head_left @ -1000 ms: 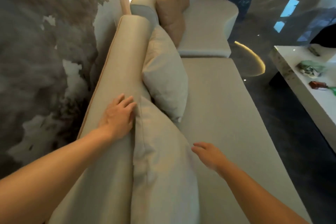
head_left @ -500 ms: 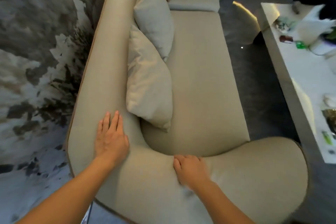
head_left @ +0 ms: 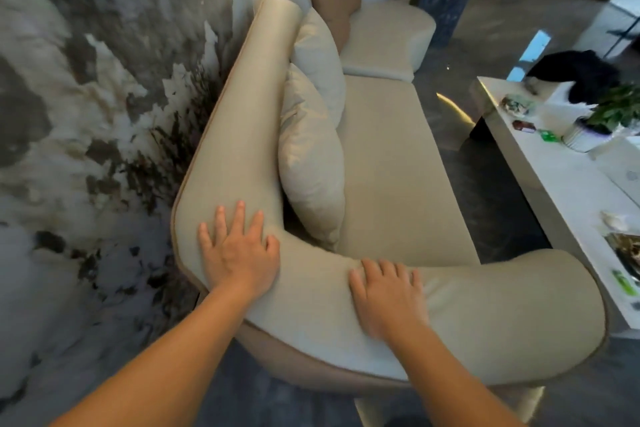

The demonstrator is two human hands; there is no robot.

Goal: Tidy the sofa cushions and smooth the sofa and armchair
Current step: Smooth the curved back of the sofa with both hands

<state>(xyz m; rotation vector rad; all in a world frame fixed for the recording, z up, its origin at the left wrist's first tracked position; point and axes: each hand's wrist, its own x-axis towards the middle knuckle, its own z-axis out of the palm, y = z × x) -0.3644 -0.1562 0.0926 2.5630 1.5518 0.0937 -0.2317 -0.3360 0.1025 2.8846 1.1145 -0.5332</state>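
A long beige sofa (head_left: 388, 163) runs away from me along the marbled wall. My left hand (head_left: 239, 253) lies flat, fingers spread, on the corner where the backrest meets the curved armrest. My right hand (head_left: 388, 298) rests palm down on top of that armrest, holding nothing. Two pale cushions lean against the backrest: a near cushion (head_left: 310, 163) and a second cushion (head_left: 320, 55) behind it. A brown cushion (head_left: 337, 0) stands further back, next to a rounded pale seat section (head_left: 388, 42).
A white low table (head_left: 561, 191) stands to the right with a potted plant (head_left: 616, 114), dark cloth (head_left: 575, 73) and small items. Dark glossy floor (head_left: 491, 204) separates sofa and table. The marbled wall (head_left: 86, 114) is close on the left.
My view and both hands left the near cushion and went to the sofa's end. Both hands now lie flat on the armrest corner; the right hand has uncurled and slid right.
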